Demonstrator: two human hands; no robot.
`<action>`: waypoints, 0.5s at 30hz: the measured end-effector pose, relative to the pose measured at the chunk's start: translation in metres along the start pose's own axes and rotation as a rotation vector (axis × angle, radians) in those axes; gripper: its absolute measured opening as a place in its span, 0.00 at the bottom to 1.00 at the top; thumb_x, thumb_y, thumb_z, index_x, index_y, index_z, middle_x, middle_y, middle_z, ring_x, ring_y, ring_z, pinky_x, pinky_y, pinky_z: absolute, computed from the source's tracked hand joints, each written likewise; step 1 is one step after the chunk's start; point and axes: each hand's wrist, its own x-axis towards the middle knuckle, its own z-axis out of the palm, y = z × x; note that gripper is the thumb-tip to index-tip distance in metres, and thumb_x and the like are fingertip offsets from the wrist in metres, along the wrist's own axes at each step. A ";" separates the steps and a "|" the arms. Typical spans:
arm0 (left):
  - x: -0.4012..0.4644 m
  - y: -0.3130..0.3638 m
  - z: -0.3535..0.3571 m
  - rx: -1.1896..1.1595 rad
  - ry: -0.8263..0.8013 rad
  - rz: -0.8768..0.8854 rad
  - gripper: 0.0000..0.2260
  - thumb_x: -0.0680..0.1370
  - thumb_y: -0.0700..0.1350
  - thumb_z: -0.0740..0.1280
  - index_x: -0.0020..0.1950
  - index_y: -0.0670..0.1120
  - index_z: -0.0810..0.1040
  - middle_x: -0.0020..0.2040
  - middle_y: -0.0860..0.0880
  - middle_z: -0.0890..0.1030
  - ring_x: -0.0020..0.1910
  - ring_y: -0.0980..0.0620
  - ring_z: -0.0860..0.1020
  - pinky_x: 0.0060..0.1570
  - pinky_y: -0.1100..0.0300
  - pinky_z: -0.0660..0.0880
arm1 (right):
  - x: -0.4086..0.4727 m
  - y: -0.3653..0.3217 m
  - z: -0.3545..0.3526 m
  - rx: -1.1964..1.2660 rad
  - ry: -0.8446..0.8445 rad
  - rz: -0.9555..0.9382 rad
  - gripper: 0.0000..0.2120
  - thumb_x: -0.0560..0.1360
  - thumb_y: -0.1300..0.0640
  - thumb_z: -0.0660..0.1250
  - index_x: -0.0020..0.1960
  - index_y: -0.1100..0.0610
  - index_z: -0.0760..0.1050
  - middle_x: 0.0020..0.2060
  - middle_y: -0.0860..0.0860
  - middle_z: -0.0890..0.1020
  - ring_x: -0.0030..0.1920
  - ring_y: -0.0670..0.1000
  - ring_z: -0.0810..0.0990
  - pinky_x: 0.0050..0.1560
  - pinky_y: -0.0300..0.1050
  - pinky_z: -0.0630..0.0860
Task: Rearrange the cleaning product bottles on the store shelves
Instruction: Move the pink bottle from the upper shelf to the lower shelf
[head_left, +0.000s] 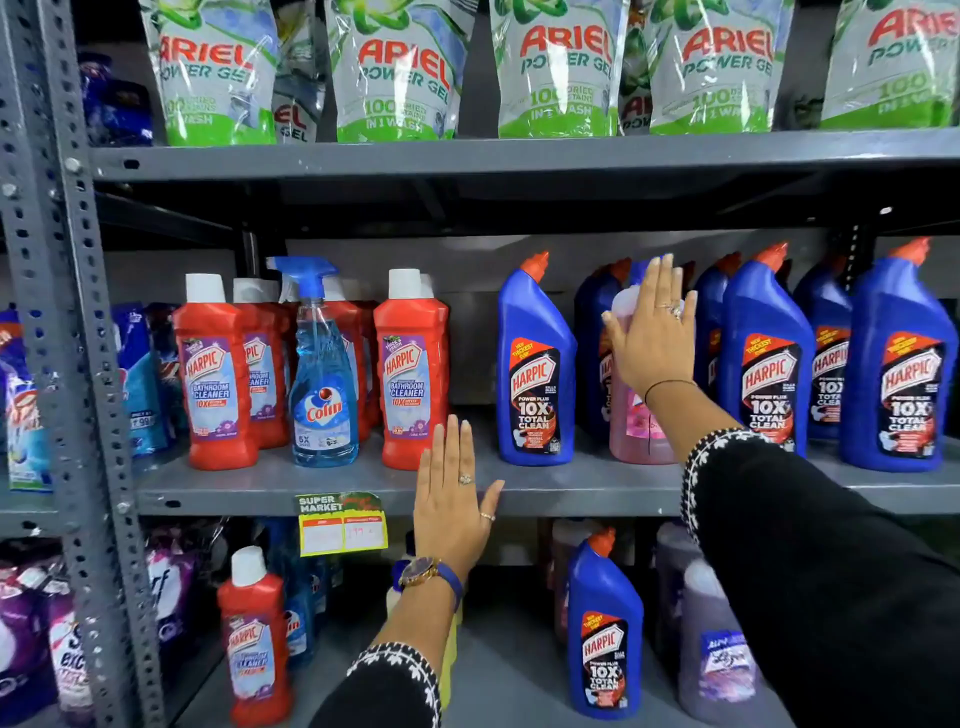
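Note:
On the middle shelf (582, 488) stand red Harpic bathroom cleaner bottles (413, 374) at the left, with a blue Colin spray bottle (323, 384) among them. To the right are several blue Harpic bottles (535, 374). A pink bottle (636, 436) with a white cap stands between the blue ones. My right hand (654, 338) lies flat against its upper part, fingers spread and extended, not curled around it. My left hand (454, 499) hovers flat and open at the shelf's front edge, between the red and blue groups, holding nothing.
Ariel Power Gel pouches (395, 73) fill the top shelf. The lower shelf holds a red Harpic bottle (254, 639), a blue Harpic bottle (605, 634) and purple bottles (719, 654). A yellow price tag (343, 525) hangs off the shelf edge. A perforated metal post (67, 312) stands at the left.

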 end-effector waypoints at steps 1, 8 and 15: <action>-0.005 -0.001 0.000 -0.003 -0.036 -0.015 0.34 0.78 0.57 0.52 0.78 0.41 0.46 0.76 0.42 0.55 0.76 0.45 0.52 0.73 0.53 0.48 | 0.006 0.000 0.002 0.034 0.024 0.060 0.37 0.79 0.46 0.57 0.75 0.66 0.42 0.77 0.61 0.48 0.77 0.59 0.47 0.75 0.57 0.45; -0.031 -0.010 0.020 0.027 -0.110 -0.006 0.32 0.79 0.57 0.51 0.77 0.41 0.51 0.78 0.44 0.51 0.74 0.43 0.55 0.73 0.54 0.44 | 0.051 -0.009 0.010 0.255 0.004 0.407 0.43 0.73 0.40 0.65 0.73 0.68 0.53 0.72 0.63 0.63 0.74 0.60 0.59 0.75 0.59 0.46; -0.033 -0.013 0.030 -0.005 -0.037 0.012 0.29 0.82 0.58 0.41 0.78 0.44 0.43 0.78 0.47 0.42 0.76 0.47 0.46 0.73 0.54 0.43 | 0.060 -0.004 0.018 0.121 0.061 0.472 0.31 0.70 0.41 0.68 0.58 0.66 0.72 0.57 0.65 0.78 0.62 0.64 0.72 0.72 0.62 0.52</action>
